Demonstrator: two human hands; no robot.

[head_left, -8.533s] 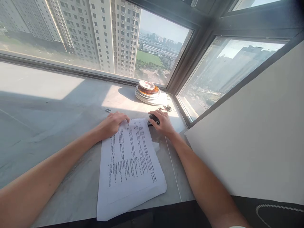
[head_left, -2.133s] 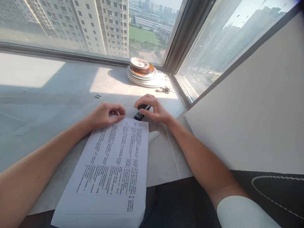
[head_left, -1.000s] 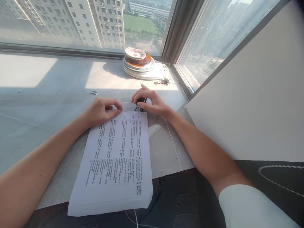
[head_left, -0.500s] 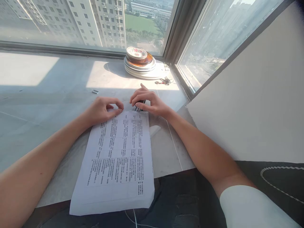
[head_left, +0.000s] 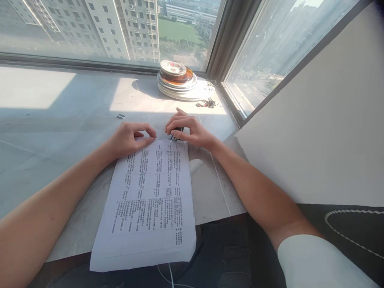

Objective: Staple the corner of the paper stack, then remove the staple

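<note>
Printed sheets of paper [head_left: 150,216] lie on the sill, their near end hanging over its front edge. My left hand [head_left: 132,138] pinches the far left corner of the sheets between thumb and forefinger. My right hand [head_left: 190,130] is closed round a small black stapler [head_left: 177,134], mostly hidden by the fingers. The stapler's metal front end sits at the far edge of the paper, near its right corner. Whether its jaws are pressed together on the paper cannot be made out.
A strip of staples [head_left: 121,116] lies beyond my left hand. Stacked plates [head_left: 177,86] stand in the window corner, with keys [head_left: 207,103] beside them. A white wall [head_left: 315,120] rises at the right. A white cable [head_left: 171,276] hangs below the sill's edge.
The near end of the paper has shifted very slightly to the right. Both hands have stayed almost in place, with the same holds.
</note>
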